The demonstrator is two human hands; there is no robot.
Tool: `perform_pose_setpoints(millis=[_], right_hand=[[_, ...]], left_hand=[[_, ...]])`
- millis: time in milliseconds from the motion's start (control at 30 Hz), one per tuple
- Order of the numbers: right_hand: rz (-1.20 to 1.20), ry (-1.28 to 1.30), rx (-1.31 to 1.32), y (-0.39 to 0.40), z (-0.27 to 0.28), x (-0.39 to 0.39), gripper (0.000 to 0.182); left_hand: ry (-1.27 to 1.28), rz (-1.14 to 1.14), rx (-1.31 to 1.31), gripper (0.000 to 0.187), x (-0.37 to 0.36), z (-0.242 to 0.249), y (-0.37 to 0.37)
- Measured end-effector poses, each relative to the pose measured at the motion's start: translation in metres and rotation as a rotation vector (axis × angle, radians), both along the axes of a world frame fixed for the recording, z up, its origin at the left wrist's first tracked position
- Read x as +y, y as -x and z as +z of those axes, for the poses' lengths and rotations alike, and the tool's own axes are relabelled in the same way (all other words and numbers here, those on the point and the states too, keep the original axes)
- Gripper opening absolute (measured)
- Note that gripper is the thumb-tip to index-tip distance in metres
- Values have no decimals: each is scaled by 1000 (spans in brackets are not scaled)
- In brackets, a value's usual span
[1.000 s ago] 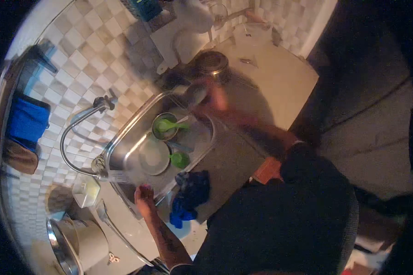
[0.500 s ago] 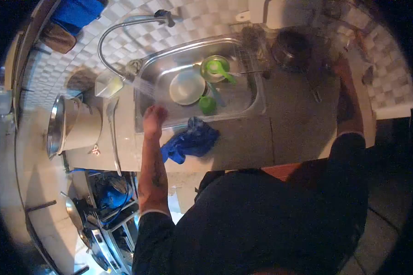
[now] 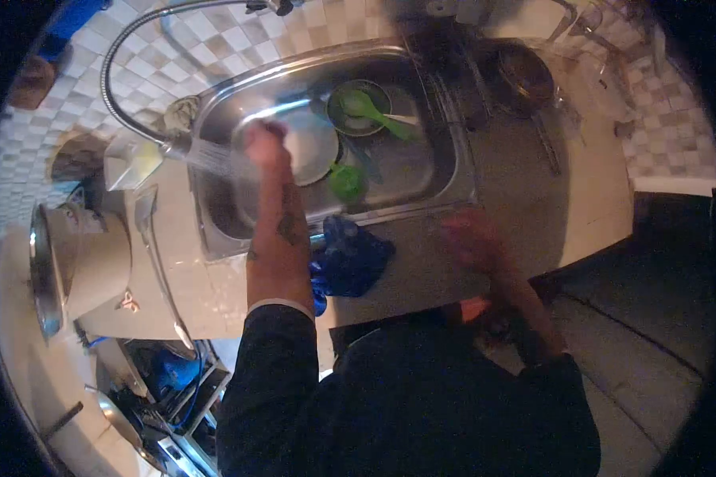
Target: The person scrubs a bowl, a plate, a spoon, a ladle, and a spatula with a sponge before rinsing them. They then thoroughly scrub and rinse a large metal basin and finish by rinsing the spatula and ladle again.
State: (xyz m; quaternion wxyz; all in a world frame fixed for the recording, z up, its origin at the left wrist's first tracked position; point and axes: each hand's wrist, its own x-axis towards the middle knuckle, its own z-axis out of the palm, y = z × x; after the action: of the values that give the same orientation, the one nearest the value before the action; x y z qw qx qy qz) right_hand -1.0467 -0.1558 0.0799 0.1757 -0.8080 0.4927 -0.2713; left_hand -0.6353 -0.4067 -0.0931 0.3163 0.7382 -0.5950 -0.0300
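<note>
From the head camera, the left hand [image 3: 264,143] was loosely curled and holding nothing in the spray [image 3: 215,159] of the faucet [image 3: 127,56], over the sink's [image 3: 445,159] left end, just beside a white plate [image 3: 314,147]. The right hand [image 3: 469,237], blurred, hovered over the counter [image 3: 517,199] at the sink's front edge; its grip couldn't be told. A blue cloth [image 3: 348,258] lay between the hands.

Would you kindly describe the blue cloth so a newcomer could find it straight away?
Start at the steel sink set in the counter. On its near rim, beside the left forearm, lies the blue cloth, crumpled in a heap. It is the only dark blue, soft thing there; the items in the sink are green or white.
</note>
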Motion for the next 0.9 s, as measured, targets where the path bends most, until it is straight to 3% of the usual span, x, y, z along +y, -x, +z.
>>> perform_pose_setpoints(millis=[33, 67, 133, 167, 233, 300, 333, 400, 433, 500, 533, 567, 667, 700, 767, 867, 900], right_hand=[[38, -70, 104, -21, -7, -7, 20], [51, -74, 16, -44, -2, -20, 19], [123, -111, -80, -70, -13, -65, 19], [178, -150, -86, -78, -28, -91, 20], [-16, -242, 1, -105, -37, -135, 23], [-37, -166, 28, -115, -49, -177, 23], [-67, -45, 231, -111, -76, -203, 25], [-105, 49, 482, -97, -137, -247, 31], [-114, 17, 530, -90, -159, -263, 35], [-108, -155, 645, -102, -156, -267, 41], [-93, -300, 713, -114, -127, -258, 44], [-80, -444, 782, -124, -107, -247, 47], [-360, -375, 407, -145, -93, -232, 46], [-398, -312, 264, -159, -81, -220, 46], [-456, -195, -25, -215, -17, -187, 47], [-180, -272, -314, -277, -85, -187, 43], [-184, -335, -387, -301, -83, -184, 43]], left_hand=[[-51, 203, 41, 26, -11, -17, -28], [150, 141, -350, 31, 4, -18, -53], [273, 153, -787, 43, 6, -16, -112], [246, 102, -852, 46, 0, -14, -133], [252, -133, -988, 52, -5, 3, -165], [-89, -374, -511, 52, -1, 49, -159], [-247, -415, -267, 53, 2, 73, -155], [-477, -545, -376, 46, 26, 135, -123], [-603, -636, -418, 41, 33, 160, -111], [-598, -715, -62, 32, 37, 161, -129], [-590, -748, 119, 28, 41, 160, -137], [-646, -731, 580, 19, 48, 159, -143], [-500, -311, 1184, 24, 97, 167, -128], [-590, -504, 1199, 32, 98, 141, -145], [-627, -502, 1321, 36, 103, 116, -126], [-350, -304, 1417, 31, 100, 112, -68], [-242, -231, 1434, 28, 96, 114, -59]])
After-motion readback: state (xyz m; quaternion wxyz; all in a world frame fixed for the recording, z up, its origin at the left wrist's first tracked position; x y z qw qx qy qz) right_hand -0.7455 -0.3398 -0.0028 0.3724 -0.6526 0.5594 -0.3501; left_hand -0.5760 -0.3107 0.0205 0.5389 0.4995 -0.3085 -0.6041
